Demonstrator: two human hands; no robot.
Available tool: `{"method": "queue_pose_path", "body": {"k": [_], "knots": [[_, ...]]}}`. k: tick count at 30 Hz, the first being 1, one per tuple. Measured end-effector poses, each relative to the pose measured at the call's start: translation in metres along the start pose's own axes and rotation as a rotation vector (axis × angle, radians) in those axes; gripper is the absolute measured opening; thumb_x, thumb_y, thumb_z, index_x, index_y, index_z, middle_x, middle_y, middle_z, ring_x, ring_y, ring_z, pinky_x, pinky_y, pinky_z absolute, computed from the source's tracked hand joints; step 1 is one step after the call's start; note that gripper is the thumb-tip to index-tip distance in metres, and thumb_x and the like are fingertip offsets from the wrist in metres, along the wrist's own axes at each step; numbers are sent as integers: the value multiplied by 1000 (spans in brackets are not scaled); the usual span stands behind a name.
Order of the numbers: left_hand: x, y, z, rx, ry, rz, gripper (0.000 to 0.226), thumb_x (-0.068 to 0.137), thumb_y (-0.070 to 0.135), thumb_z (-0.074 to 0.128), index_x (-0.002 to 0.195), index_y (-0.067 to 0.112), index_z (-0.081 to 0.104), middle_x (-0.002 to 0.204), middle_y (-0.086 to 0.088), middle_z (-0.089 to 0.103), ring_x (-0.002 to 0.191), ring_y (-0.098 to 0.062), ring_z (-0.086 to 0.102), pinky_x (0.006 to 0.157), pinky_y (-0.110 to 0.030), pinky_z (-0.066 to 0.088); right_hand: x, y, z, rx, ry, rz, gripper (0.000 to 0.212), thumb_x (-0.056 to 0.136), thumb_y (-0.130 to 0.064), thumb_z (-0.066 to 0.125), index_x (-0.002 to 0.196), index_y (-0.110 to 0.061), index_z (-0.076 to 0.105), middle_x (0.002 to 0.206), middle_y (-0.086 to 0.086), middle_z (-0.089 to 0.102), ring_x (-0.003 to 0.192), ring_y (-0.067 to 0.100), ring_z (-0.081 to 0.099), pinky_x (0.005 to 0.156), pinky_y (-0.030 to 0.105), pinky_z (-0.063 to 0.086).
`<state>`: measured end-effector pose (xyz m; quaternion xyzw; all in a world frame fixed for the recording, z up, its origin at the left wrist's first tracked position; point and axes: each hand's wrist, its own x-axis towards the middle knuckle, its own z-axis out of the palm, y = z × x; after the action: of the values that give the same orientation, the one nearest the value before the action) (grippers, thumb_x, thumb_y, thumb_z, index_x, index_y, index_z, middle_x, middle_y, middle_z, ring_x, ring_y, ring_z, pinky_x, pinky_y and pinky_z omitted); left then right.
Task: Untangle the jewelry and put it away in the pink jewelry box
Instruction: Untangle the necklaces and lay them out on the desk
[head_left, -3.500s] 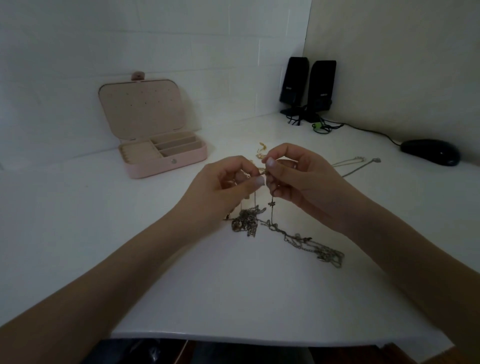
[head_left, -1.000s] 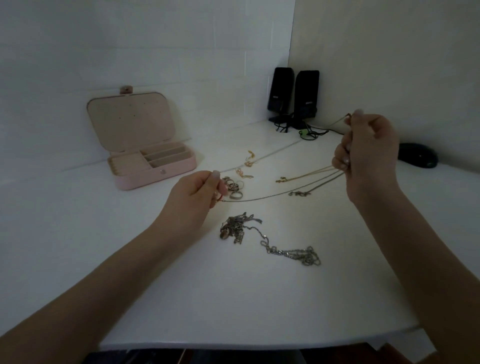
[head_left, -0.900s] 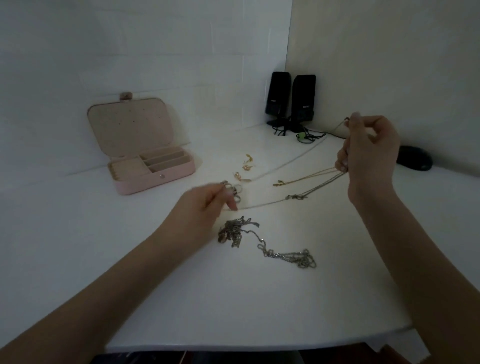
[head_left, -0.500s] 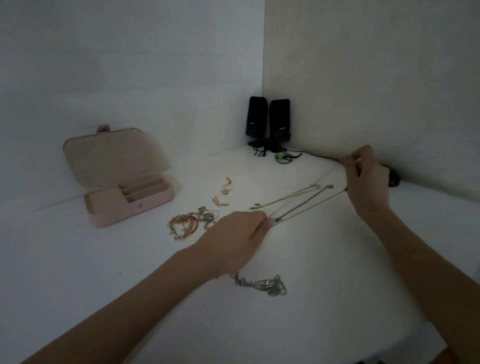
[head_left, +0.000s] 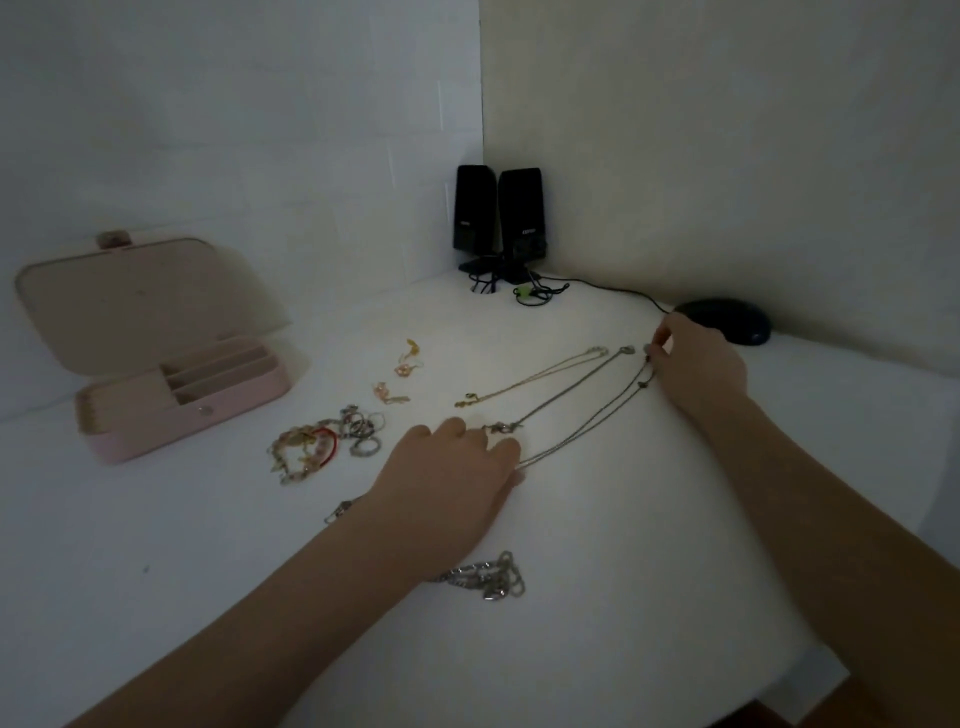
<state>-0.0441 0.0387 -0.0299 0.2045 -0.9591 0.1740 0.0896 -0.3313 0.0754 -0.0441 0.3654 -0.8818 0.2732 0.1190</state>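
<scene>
One necklace (head_left: 587, 415), stretched diagonally near-left to far-right.

Dim corner of white walls (head_left: 260, 130), white table (head_left: 597, 649), two black speakers (head_left: 498, 218), black mouse (head_left: 727, 319).

A home desk corner, by the look of it, dimly lit. The white desk (head_left: 597, 649) fits into the meeting of a white brick-patterned wall and a plain cream one. Two small black computer speakers (head_left: 498, 218) stand upright in that corner, well beyond either hand's grip, their cables (head_left: 524, 291) loose on the surface. A black computer mouse (head_left: 727, 319) lies just behind the right hand's grip. An open pink jewelry box (head_left: 156, 364) sits well off to the left of the left hand's grip, which suits a private room.
</scene>
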Motion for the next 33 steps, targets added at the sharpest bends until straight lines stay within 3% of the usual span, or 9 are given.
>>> {"method": "queue_pose_path", "body": {"k": [5, 9, 13, 19, 22, 24, 27, 29, 33], "knots": [[-7, 1, -12, -4, 126, -31, 32, 92, 32, 38, 112, 13, 54, 100, -3, 62, 90, -23, 57, 71, -32, 45, -4, -2, -3, 89, -5, 5, 26, 93, -32, 52, 112, -14, 52, 114, 13, 56, 103, 29, 51, 81, 38, 43], [-8, 5, -5, -127, 41, 104, 32, 79, 6, 54, 107, 19, 62, 99, 2, 66, 94, -20, 61, 91, -31, 42, -9, -3, -4, -107, -134, 48, 48, 89, -48, 51, 125, -17, 45, 132, 16, 43, 124, 35, 35, 98, 46, 32], [-7, 2, -4, -166, 51, 94, 22, 95, 21, 40, 104, 20, 60, 97, 3, 64, 91, -19, 57, 96, -28, 35, -3, 3, -5, -64, -109, 67, 38, 92, -43, 51, 115, -12, 50, 124, 17, 47, 115, 35, 44, 92, 43, 37], [-8, 6, 1, -223, 103, 73, 56, 89, 42, 15, 101, 19, 65, 99, 3, 65, 91, -19, 58, 86, -30, 41, 0, -1, -6, 29, 21, 35, 30, 98, -32, 41, 109, -7, 54, 113, 17, 54, 103, 35, 52, 85, 43, 42], [-8, 6, 0, -304, 120, 48, 56, 90, 46, 22, 121, 17, 59, 117, -2, 64, 104, -21, 61, 93, -31, 44, -8, -7, -15, 54, 33, 1, 32, 100, -24, 31, 113, -6, 55, 111, 16, 57, 97, 32, 53, 82, 38, 41], [-9, 8, 0, -358, 22, 59, 66, 92, 53, 15, 143, 17, 33, 148, 0, 40, 134, -14, 38, 111, -27, 23, -15, -10, -14, -74, -154, -44, 38, 101, -24, 23, 129, -12, 45, 127, 13, 51, 111, 30, 49, 93, 43, 38], [-9, 9, 1, -410, -160, 82, 67, 94, 58, 13, 150, 21, 9, 158, 7, 9, 143, -2, 5, 116, -22, -2, -17, -8, -5, -257, -450, -30, 55, 99, -45, 9, 150, -23, 11, 159, -7, 9, 146, 15, 8, 111, 62, 1], [-8, 9, 5, -451, -190, 76, 68, 92, 57, 11, 150, 22, 5, 158, 9, 4, 143, 1, -2, 116, -23, -6, -12, -6, 0, -253, -457, 17, 62, 96, -54, 5, 151, -26, 2, 159, -13, -3, 146, 10, -4, 109, 64, -9], [-6, 8, 9, -504, -240, 62, 81, 79, 62, 0, 149, 22, -3, 158, 9, -8, 142, 0, -12, 117, -26, -9, -7, -3, 5, -228, -439, 59, 66, 93, -58, 2, 151, -25, -1, 159, -13, -5, 146, 12, -6, 107, 65, -10]]}}
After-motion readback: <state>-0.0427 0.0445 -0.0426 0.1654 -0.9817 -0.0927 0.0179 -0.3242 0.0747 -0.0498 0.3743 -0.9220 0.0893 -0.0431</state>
